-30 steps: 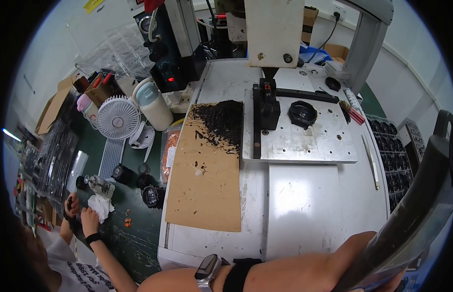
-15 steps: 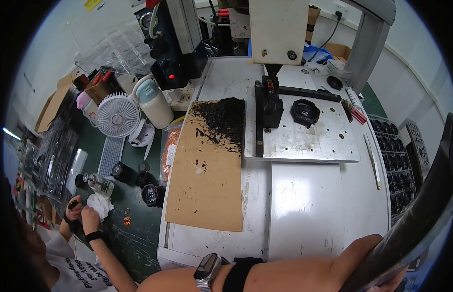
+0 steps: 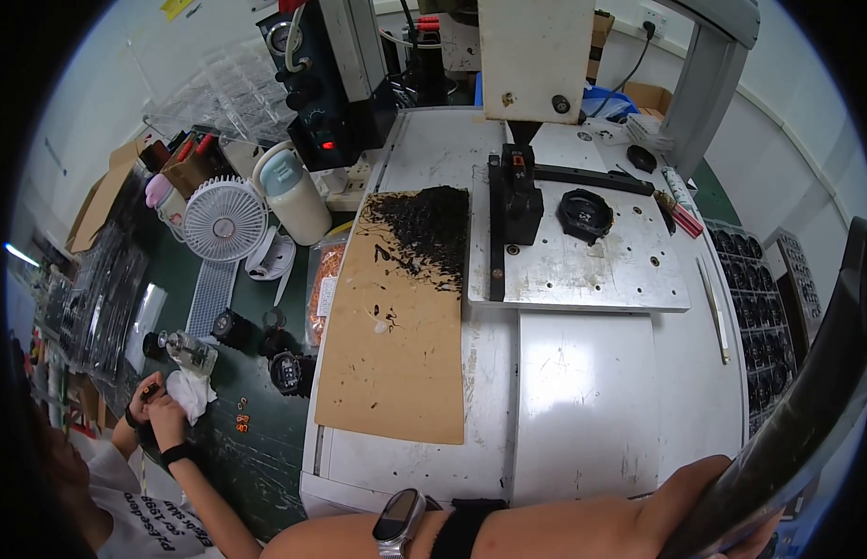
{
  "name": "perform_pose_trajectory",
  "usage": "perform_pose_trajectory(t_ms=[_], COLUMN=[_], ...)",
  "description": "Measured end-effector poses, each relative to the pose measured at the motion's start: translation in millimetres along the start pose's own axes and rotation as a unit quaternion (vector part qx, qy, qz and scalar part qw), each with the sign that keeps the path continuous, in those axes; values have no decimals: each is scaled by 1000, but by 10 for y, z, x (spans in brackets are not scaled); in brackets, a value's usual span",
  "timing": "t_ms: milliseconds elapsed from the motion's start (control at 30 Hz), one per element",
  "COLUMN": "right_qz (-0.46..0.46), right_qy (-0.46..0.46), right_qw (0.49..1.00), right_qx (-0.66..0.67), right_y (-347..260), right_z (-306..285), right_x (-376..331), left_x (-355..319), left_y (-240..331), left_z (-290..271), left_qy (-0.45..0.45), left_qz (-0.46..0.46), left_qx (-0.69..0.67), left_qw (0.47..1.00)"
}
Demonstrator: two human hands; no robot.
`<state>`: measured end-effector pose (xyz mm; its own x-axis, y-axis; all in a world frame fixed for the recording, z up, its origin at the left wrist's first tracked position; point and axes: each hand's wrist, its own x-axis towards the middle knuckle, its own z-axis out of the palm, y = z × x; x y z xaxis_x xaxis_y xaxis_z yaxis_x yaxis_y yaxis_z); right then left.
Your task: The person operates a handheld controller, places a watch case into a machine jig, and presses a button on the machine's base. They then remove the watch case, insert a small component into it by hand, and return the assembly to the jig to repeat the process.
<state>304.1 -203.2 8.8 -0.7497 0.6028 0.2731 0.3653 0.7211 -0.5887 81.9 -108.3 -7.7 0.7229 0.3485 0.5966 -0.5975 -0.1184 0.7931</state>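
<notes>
Bare skin of my arms runs across the bottom of the view, along the near edge of the white work table. A smartwatch with a silver band and a broad black wristband are on it. No fingers of either hand show, so I cannot make out what they hold. A thick dark curved bar covers part of the arm at the lower right. Farther off, a black watch case lies on the metal plate, beside a black clamp block under the machine's head.
A brown board bears black scraps. Tweezers and trays of dark parts are at the right. Left, a co-worker's hands hold a small dark piece near a white fan and a tumbler.
My forearm and the smartwatch have shifted very slightly. The co-worker's hands have moved a little and the small dark piece is turned. The watch case and clamp block stay in place.
</notes>
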Motion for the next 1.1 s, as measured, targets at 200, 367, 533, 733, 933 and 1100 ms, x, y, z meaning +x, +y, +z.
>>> perform_pose_trajectory(t_ms=[200, 367, 533, 733, 933, 1100], right_qz=[296, 193, 164, 185, 250, 170], right_qy=[489, 572, 415, 465, 355, 581], right_qw=[790, 760, 873, 855, 900, 732], right_qx=[224, 241, 198, 137, 27, 311], right_y=[-454, -282, -225, -308, -380, -249], right_z=[533, 611, 488, 538, 380, 645], right_x=[239, 145, 293, 357, 338, 541], left_x=[398, 205, -49, 12, -52, -73], left_y=[408, 197, 65, 29, 105, 42], left_z=[-143, -111, -91, -65, -63, -84], left_qy=[-137, -142, -44, -14, -71, -42], left_qz=[-211, -270, -177, -84, -262, -267], left_qx=[66, 48, 7, 20, 34, 12], left_qw=[965, 951, 983, 996, 962, 963])
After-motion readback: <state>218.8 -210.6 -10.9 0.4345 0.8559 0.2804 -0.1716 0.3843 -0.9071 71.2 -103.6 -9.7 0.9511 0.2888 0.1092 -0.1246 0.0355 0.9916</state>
